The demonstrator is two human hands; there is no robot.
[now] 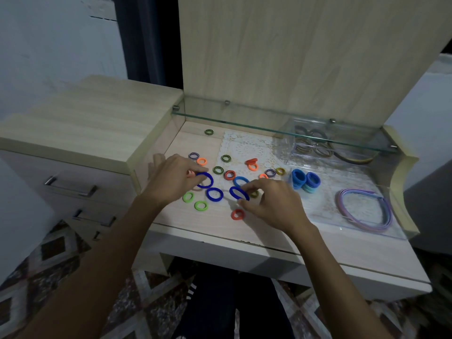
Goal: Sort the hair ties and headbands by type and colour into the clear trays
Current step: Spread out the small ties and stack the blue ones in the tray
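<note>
Wood-grain panelling [305,57] is rising behind a dressing-table top [220,223], with a glass shelf [244,123] running along its back edge and a drawer unit [80,128] standing against its left edge. Two clear trays are sitting at the right side: the near tray [362,231] is carrying purple headbands [364,209], their open ends pointing toward the right edge, and a stack of blue hair ties [305,181] standing on edge; the far tray [305,152], partly blurred behind the shelf glass, is holding brown and olive bands too dim to count. A lace doily [247,148] is lying under the trays and part of the loose pile. Scattered ties in orange, green and striped colours are crowding the middle of the top. The left hand [173,177] is pinching a dark blue hair tie [205,180] between thumb and fingertips, lifted and tilted, its long axis running left to right. The right hand [271,204] is pinching a second dark blue tie [238,193], stretched into an oval slanting toward the near right corner. A third dark blue tie [214,194] is lying flat between them. The hands are hiding several ties.
</note>
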